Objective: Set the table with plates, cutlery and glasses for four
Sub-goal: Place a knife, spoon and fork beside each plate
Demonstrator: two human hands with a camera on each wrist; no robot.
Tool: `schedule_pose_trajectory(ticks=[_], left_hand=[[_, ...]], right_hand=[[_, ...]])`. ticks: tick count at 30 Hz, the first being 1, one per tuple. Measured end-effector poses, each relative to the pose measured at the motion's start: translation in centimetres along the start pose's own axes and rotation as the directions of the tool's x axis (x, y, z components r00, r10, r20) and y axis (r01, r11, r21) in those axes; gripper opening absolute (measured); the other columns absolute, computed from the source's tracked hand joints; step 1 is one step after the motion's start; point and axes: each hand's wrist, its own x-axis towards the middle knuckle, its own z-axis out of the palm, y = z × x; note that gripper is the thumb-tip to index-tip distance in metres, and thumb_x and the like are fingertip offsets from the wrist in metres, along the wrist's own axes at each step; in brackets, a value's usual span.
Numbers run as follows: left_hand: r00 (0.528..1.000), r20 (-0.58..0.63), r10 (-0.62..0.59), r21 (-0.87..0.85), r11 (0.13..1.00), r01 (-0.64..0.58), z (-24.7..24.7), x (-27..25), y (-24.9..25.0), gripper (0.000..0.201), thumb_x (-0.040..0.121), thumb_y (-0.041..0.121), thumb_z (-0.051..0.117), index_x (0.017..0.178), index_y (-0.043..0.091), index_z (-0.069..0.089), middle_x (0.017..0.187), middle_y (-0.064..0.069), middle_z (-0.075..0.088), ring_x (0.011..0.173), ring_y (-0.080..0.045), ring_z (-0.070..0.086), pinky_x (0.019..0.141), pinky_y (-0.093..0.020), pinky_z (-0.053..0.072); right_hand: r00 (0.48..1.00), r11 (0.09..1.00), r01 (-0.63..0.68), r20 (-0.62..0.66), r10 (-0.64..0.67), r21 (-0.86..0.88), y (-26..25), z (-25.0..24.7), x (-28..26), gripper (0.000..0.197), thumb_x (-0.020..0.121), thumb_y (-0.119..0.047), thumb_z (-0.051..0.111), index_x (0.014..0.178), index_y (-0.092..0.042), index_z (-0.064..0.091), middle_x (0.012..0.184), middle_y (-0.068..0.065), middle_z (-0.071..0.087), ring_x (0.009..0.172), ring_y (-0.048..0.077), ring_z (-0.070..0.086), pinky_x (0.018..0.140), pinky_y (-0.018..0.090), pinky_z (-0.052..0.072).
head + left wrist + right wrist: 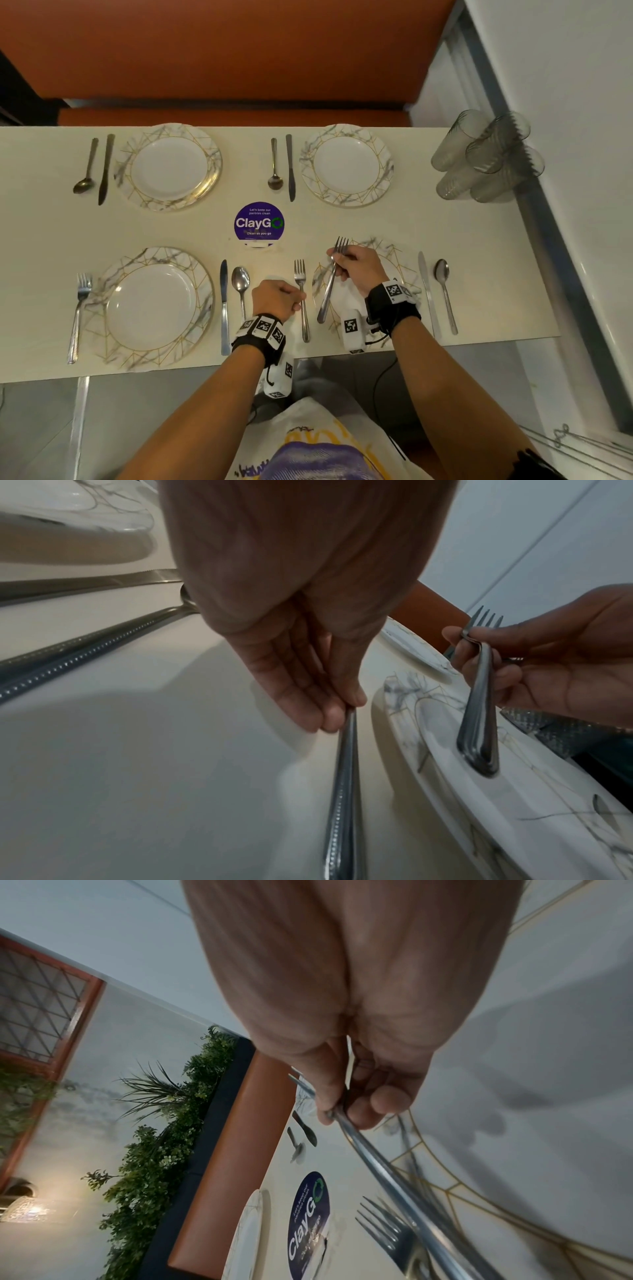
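My left hand (296, 298) pinches the handle of a fork (302, 308) that lies flat on the table just left of the near right plate (397, 255). The left wrist view shows thumb and fingertips (330, 718) meeting on that handle (342, 791). My right hand (337, 260) grips another fork (328, 291), possibly two stacked, by the neck, tines pointing away, tilted above that plate. The near left plate (202, 270) has its own fork (78, 315). Both far plates (126, 164) (387, 168) have only a knife and spoon.
Several clear glasses (486, 157) stand bunched at the far right corner by the wall. A purple round sticker (259, 223) marks the table's middle. A knife (224, 301) and spoon (240, 284) lie left of my left hand. An orange bench runs behind the table.
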Motion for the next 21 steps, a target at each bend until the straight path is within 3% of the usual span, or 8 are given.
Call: schedule_pose_trajectory(ticks=[4, 10, 13, 16, 19, 21], left_hand=[[1.0, -0.01, 0.009, 0.009, 1.0, -0.009, 0.0, -0.4, 0.0, 0.008, 0.081, 0.008, 0.086, 0.077, 0.009, 0.08, 0.069, -0.007, 0.077, 0.073, -0.03, 0.077, 0.077, -0.04, 0.066], [1.0, 0.004, -0.011, -0.033, 0.999, 0.011, -0.3, -0.5, -0.2, 0.007, 0.081, 0.004, 0.086, 0.077, 0.007, 0.08, 0.071, -0.01, 0.077, 0.065, -0.023, 0.072, 0.078, -0.045, 0.066], [1.0, -0.001, 0.012, -0.027, 1.0, -0.012, -0.6, -0.5, -0.4, 0.008, 0.084, 0.007, 0.084, 0.077, 0.009, 0.081, 0.071, -0.01, 0.077, 0.068, -0.029, 0.074, 0.078, -0.046, 0.065], [0.993, -0.067, 0.099, 0.053, 0.994, -0.096, -1.0, -0.6, -0.4, 0.022, 0.091, 0.026, 0.078, 0.073, 0.013, 0.075, 0.067, -0.006, 0.074, 0.069, -0.032, 0.072, 0.071, -0.04, 0.063], [0.956, -0.151, 0.251, 0.169, 0.96, -0.225, -1.2, -1.3, 0.6, 0.04, 0.1, 0.041, 0.063, 0.074, 0.011, 0.068, 0.067, -0.006, 0.066, 0.064, -0.02, 0.06, 0.064, -0.029, 0.049], [0.947, -0.064, 0.314, 0.133, 0.943, -0.304, -1.1, -2.0, 1.8, 0.037, 0.102, 0.044, 0.059, 0.079, 0.017, 0.071, 0.072, 0.0, 0.07, 0.067, -0.015, 0.063, 0.069, -0.029, 0.051]], right_hand=[[1.0, 1.0, -0.012, -0.01, 0.012, 0.001, 0.2, -0.2, -0.3, 0.016, 0.095, -0.005, 0.062, 0.098, -0.01, 0.077, 0.077, 0.008, 0.069, 0.065, 0.017, 0.06, 0.058, 0.028, 0.049], [1.0, 1.0, -0.012, -0.02, 0.012, -0.005, 0.4, -0.5, -0.8, 0.015, 0.094, -0.006, 0.064, 0.098, -0.012, 0.077, 0.075, 0.009, 0.068, 0.065, 0.019, 0.06, 0.06, 0.029, 0.05], [1.0, 1.0, -0.021, -0.023, 0.02, -0.005, 0.4, -0.5, -0.9, 0.015, 0.093, -0.007, 0.065, 0.099, -0.012, 0.077, 0.075, 0.01, 0.068, 0.066, 0.019, 0.06, 0.061, 0.03, 0.05], [0.999, 1.0, -0.025, -0.028, 0.025, -0.007, 0.1, -0.4, -1.2, 0.013, 0.093, -0.006, 0.065, 0.098, -0.01, 0.077, 0.075, 0.009, 0.068, 0.064, 0.017, 0.059, 0.06, 0.029, 0.05], [1.0, 1.0, -0.017, -0.027, 0.017, -0.009, -0.7, 0.2, -1.5, 0.013, 0.093, -0.005, 0.063, 0.096, -0.008, 0.075, 0.076, 0.01, 0.067, 0.063, 0.018, 0.06, 0.058, 0.028, 0.049], [1.0, 1.0, 0.001, -0.022, -0.001, -0.01, -1.5, 0.8, -1.7, 0.014, 0.094, -0.004, 0.062, 0.094, -0.009, 0.075, 0.075, 0.011, 0.067, 0.062, 0.019, 0.06, 0.057, 0.029, 0.048]])
